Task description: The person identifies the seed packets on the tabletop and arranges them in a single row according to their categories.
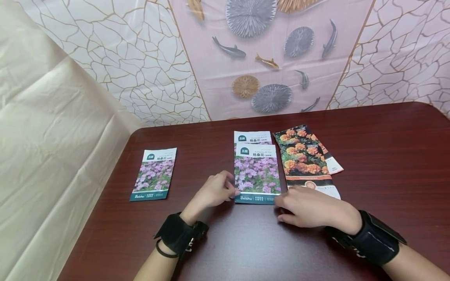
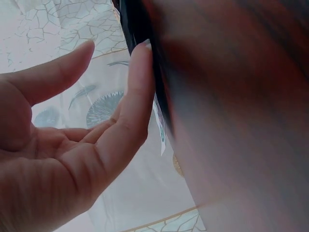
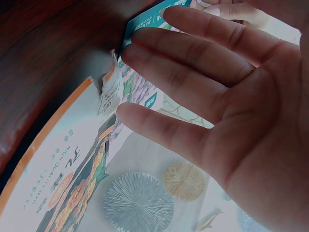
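Observation:
A seed packet with purple flowers [image 1: 258,175] lies in the middle of the table, overlapping a matching packet [image 1: 240,134] behind it. At its lower left edge is my left hand [image 1: 214,191], whose thumb and index finger stand apart in the left wrist view. My right hand [image 1: 311,207] rests at its lower right corner; the right wrist view shows the fingers nearly straight, fingertips right at the packet. Just beyond that hand lie orange-flowered packets [image 1: 304,166], stacked askew, their lower end partly hidden by the hand.
Apart on the left lies another purple-flowered packet [image 1: 153,175]. The dark reddish wooden table [image 1: 397,156] ends at a patterned cloth [image 1: 260,66] at the back and a plain cream cloth [image 1: 45,136] along the left. Each wrist wears a black band.

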Demonstrator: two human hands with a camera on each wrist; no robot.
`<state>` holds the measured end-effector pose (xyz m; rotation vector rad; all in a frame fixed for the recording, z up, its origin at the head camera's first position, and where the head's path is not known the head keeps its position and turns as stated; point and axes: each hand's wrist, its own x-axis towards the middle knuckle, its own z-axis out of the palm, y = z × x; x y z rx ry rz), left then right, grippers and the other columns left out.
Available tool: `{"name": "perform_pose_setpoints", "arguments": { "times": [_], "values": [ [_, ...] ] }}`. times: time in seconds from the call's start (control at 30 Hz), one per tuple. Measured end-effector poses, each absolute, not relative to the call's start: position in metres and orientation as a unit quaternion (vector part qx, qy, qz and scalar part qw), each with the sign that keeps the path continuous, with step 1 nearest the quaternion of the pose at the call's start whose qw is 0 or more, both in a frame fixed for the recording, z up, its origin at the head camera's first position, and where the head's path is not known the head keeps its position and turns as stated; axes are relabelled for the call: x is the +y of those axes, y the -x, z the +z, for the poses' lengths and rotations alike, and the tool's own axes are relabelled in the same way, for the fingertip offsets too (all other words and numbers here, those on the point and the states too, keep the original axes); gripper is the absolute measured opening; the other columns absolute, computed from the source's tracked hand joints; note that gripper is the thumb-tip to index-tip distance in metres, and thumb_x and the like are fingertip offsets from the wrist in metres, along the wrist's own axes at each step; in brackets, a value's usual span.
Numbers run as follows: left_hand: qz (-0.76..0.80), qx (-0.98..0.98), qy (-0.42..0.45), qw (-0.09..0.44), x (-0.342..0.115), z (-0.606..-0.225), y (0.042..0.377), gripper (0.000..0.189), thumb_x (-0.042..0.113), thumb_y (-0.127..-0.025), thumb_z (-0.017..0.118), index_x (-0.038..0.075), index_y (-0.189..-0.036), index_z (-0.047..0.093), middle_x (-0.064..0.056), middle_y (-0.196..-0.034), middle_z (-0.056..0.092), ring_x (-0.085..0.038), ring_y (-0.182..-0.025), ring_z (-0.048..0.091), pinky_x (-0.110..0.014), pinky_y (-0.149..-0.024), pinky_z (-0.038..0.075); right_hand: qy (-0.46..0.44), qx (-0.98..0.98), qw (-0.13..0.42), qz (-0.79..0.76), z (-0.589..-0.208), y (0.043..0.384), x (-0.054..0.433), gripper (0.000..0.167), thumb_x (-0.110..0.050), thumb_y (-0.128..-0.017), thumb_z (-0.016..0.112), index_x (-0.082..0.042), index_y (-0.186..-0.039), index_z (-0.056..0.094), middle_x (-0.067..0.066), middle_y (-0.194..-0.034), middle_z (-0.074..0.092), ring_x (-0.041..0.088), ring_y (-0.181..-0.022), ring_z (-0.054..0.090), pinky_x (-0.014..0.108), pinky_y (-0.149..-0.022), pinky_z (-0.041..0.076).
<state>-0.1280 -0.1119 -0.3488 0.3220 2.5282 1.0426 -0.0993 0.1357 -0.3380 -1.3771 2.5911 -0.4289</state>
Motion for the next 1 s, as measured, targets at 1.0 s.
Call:
{"name": "perform_pose_setpoints", "arguments": {
  "times": [1.0],
  "values": [
    [0.474,0.865,-0.076,0.147,-0.1032,-0.3468,0.1235,0.023,-0.004,-0.086,0.058,0.0,-0.108,0.053,-0.007,-0.07,0.058,-0.015,-0.054,0.061,-0.032,-0.054,0.053,0.453,0.87,0.112,-0.163,-0.3323,0.1019,0.1402,0.006,-0.024,-0.085,0.065,-0.019,-0.086,0.061,-0.018,-0.067,0.049,0.0,-0.059,0.048,0.022,-0.052,0.037]
  ]
}}
